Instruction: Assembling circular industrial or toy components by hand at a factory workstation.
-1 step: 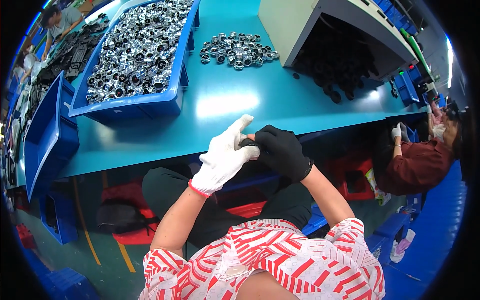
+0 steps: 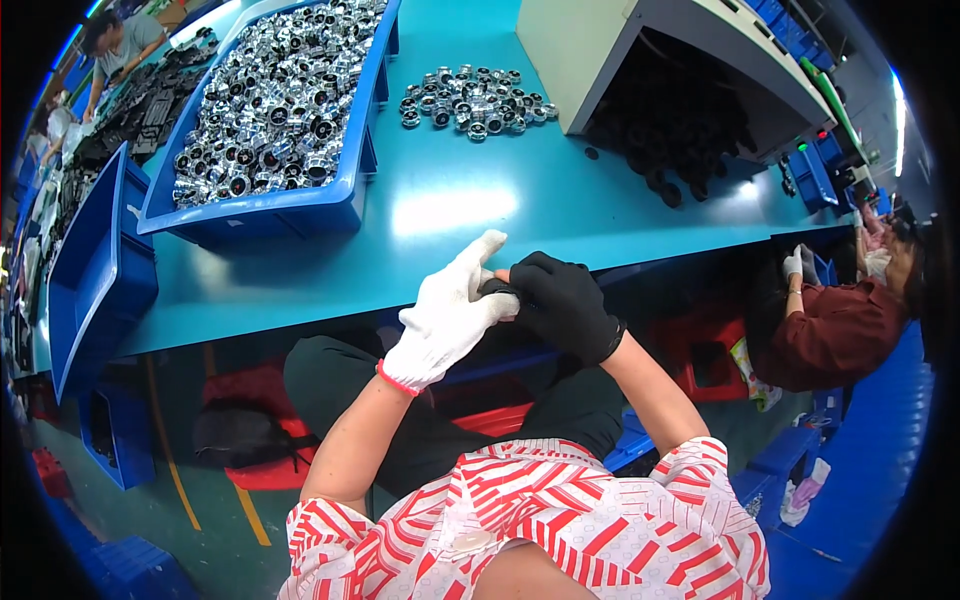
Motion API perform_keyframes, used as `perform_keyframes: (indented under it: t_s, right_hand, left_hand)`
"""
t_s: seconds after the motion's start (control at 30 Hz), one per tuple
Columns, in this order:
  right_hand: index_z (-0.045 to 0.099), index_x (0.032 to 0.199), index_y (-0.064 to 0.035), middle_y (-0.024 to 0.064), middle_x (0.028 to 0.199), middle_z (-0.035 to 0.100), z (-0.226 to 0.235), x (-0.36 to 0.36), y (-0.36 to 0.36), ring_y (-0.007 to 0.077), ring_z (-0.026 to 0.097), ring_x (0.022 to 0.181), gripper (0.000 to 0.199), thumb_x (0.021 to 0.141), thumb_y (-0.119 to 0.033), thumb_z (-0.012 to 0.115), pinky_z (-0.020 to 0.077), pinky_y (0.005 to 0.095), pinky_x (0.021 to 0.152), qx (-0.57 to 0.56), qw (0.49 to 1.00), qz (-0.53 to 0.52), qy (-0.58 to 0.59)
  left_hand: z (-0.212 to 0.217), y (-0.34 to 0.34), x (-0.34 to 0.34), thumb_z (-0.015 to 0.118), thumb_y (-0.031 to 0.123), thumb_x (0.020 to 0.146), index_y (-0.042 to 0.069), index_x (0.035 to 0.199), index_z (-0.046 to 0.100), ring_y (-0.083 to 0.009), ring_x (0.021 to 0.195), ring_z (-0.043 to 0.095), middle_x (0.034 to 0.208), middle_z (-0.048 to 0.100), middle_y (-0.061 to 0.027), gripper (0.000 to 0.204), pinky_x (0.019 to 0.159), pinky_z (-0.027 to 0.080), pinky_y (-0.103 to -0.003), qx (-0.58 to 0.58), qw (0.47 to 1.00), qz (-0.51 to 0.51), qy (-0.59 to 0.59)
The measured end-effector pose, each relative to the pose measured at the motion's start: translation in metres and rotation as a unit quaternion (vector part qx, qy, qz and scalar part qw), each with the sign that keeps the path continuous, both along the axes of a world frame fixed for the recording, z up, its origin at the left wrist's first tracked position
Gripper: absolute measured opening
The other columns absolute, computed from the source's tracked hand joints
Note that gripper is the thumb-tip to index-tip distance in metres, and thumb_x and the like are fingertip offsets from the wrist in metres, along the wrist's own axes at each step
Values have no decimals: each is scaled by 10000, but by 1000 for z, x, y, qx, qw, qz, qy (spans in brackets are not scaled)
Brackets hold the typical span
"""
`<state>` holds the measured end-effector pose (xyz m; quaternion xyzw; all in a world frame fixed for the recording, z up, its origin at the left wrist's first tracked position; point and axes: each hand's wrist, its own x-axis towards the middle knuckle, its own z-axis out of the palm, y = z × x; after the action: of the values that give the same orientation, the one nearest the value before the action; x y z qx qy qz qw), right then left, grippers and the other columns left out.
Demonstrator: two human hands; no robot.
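Note:
My left hand, in a white knit glove with a red cuff, meets my right hand, in a black glove, just off the table's front edge. The left index finger points outward, while its thumb and other fingers close against the right hand's fingertips. A bare fingertip pokes out of the black glove. Something small and dark shows where the fingers meet; I cannot tell whether it is a part or the glove itself. Beyond the hands, a pile of shiny chrome round parts with dark centres lies on the teal table.
A blue bin full of similar chrome parts stands left. Another blue bin tilts at the table's left edge. At right, a pale open box holds black round parts, some spilling out. A co-worker in dark red sits right.

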<state>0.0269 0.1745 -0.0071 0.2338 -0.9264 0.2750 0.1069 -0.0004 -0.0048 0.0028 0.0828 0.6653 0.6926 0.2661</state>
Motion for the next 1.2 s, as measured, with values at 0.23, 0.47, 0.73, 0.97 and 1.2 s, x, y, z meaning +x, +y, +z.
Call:
perform_keyframes:
  t_s: [0.23, 0.47, 0.73, 0.97, 1.2]
  right_hand:
    - [604, 1086, -112, 85, 917, 607, 13, 1, -2, 265, 637, 763, 390, 742, -229, 747, 503, 352, 643, -43, 996, 25, -78]
    - [581, 1111, -89, 102, 959, 610, -7, 1, -10, 281, 627, 838, 482, 690, -220, 774, 513, 359, 709, -146, 987, -63, 20]
    - [625, 1011, -84, 93, 944, 614, -9, -4, -4, 278, 616, 829, 415, 675, -283, 765, 506, 376, 673, -25, 993, -33, 115]
    - [569, 1095, -85, 103, 1036, 590, 0, -6, -3, 292, 625, 871, 480, 700, -274, 766, 513, 367, 721, -91, 995, -8, -27]
    - [561, 1134, -111, 95, 1068, 585, -11, -4, -11, 302, 623, 901, 494, 705, -238, 770, 515, 365, 735, -154, 985, -57, 51]
  left_hand:
    - [5, 0, -2, 640, 21, 751, -24, 1377, 363, -119, 779, 603, 836, 629, -79, 685, 725, 473, -238, -57, 997, -10, 52]
    - [-4, 8, 0, 601, -12, 821, -70, 1344, 375, -126, 796, 597, 909, 620, -97, 573, 719, 479, -226, 94, 994, 33, -35]
    - [6, 8, -4, 595, 10, 806, -75, 1339, 378, -103, 725, 541, 869, 581, -68, 582, 659, 472, -227, 33, 998, 23, -38]
    - [3, 5, -6, 641, 13, 805, -53, 1360, 365, -98, 741, 580, 887, 610, -82, 624, 695, 491, -227, 49, 998, 9, -43]
    - [3, 8, 3, 619, 35, 798, -75, 1340, 371, -115, 770, 578, 914, 608, -92, 606, 712, 483, -234, 81, 996, 37, -24]
